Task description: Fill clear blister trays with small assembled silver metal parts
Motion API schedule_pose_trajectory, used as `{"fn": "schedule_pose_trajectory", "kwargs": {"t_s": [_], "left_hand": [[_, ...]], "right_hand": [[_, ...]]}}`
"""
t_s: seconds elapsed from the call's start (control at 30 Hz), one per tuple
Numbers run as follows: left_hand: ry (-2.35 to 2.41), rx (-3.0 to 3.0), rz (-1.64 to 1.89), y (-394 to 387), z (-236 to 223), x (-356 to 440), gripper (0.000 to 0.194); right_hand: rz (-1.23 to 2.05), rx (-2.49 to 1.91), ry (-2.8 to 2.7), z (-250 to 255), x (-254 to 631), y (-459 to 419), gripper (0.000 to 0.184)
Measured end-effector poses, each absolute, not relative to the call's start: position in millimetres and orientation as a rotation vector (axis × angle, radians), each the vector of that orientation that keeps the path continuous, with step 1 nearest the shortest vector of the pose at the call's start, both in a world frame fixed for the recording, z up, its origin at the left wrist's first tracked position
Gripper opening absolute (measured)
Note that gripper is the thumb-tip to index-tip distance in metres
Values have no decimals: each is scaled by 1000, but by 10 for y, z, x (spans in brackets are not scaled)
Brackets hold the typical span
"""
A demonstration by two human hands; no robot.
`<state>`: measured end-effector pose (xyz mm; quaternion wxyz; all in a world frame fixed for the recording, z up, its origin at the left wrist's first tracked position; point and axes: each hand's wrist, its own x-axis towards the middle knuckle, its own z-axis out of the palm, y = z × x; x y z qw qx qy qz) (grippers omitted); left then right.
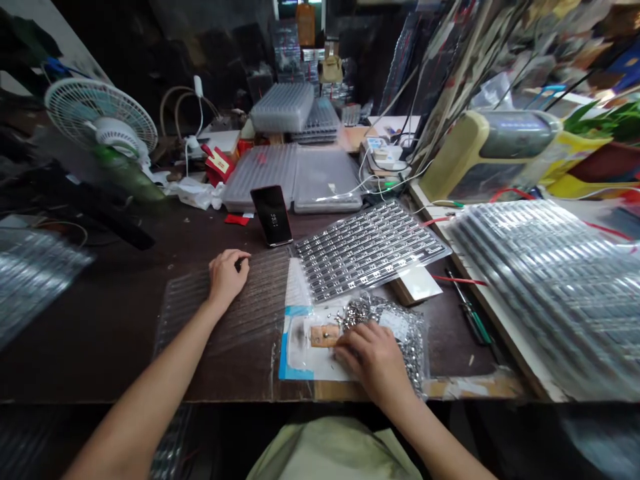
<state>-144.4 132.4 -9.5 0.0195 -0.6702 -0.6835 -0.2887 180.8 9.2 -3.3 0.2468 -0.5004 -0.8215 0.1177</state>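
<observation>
My left hand (229, 273) rests over the clear ribbed plastic tray (265, 287), thumb and fingers curled together in a pinch. What sits between those fingertips is too small to make out. Beside a small orange-brown block (324, 336), my right hand (373, 353) is closed with its fingertips pointing down, and whatever they hold is hidden. A small metal piece appears on the block. Loose shiny metal parts (356, 312) spill from a clear bag (413, 340) of similar parts, partly under my right hand. Behind lies a tray filled with rows of metal pieces (367, 250).
A phone (273, 217) stands upright behind the trays. A white box (419, 285) props up the filled tray. A green-handled screwdriver (475, 320) lies to the right, near stacked clear trays (550, 280). A fan (103, 123) stands at the left, with closed plastic cases (327, 180) at the back.
</observation>
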Motion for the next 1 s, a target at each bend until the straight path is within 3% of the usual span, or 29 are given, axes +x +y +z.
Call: {"fn": "schedule_pose_trajectory", "kwargs": {"t_s": [0.3,0.67,1.0], "left_hand": [[-2007,-2398,-660,1501,175,-422,19],[-2188,-2260,-457,1964,122,-281,19],[-2198,-2308,-410,1942,144,-277,19]], "right_hand": [[-92,-1291,-2440,-197,1663,-83,16],[-136,-1364,-2450,-211,1663,-106,26],[285,-1406,-2289,-78,1779,-93,16]]}}
